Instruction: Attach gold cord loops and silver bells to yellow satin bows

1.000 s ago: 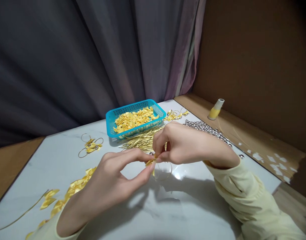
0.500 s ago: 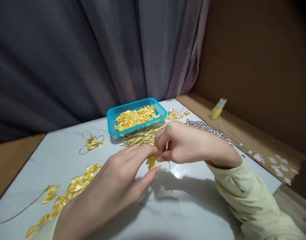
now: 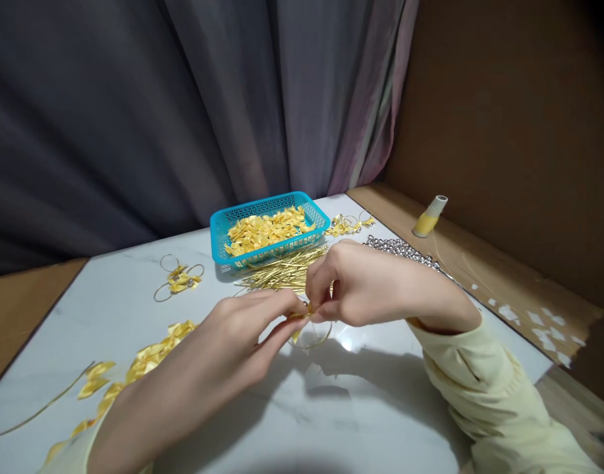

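Over the middle of the white table, my left hand (image 3: 232,336) pinches a small yellow ribbon bow (image 3: 296,336) between thumb and fingertips. A thin gold wire tie (image 3: 317,344) curves in a loop below the bow. My right hand (image 3: 358,283) is closed at the same spot, its thumb and index finger pinching the tie; the fingertips of both hands touch or nearly touch. A bit of silver shows at the bow, largely hidden by fingers. Just behind the hands lies a pile of gold wire ties (image 3: 282,270).
A blue basket (image 3: 213,240) of yellow bows stands at the back. Silver bells (image 3: 400,251) lie right of it. Looped bows (image 3: 183,280) sit at left, more (image 3: 346,225) behind. Loose bows (image 3: 153,355) lie beside my left forearm. A yellow thread spool (image 3: 430,217) stands far right.
My left thumb has closed up against the fingers, pinching the bow that was loosely held before. The gold tie's loop now shows more fully below the hands.
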`<state>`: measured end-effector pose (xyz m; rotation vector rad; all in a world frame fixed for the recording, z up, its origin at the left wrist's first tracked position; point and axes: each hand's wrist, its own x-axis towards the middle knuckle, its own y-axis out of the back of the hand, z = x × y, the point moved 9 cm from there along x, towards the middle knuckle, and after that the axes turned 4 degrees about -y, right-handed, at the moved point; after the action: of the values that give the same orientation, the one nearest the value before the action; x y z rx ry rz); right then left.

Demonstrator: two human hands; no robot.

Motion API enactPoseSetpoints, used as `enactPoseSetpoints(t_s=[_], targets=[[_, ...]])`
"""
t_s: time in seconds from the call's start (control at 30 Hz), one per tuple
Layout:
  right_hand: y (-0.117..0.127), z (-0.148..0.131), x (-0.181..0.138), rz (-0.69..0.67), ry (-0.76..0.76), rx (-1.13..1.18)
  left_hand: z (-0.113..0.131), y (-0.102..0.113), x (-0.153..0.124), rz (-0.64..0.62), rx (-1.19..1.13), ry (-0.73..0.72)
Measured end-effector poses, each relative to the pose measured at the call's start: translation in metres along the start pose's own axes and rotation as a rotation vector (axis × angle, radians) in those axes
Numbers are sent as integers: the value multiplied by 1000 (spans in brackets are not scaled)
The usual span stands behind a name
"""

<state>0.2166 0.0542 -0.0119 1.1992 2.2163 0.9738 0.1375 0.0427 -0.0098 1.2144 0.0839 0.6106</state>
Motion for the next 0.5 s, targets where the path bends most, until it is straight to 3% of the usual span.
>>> enactPoseSetpoints(t_s=[0.5], targets=[[-2, 1, 0, -35, -41, -35, -9, -3, 4, -89, -127, 93]])
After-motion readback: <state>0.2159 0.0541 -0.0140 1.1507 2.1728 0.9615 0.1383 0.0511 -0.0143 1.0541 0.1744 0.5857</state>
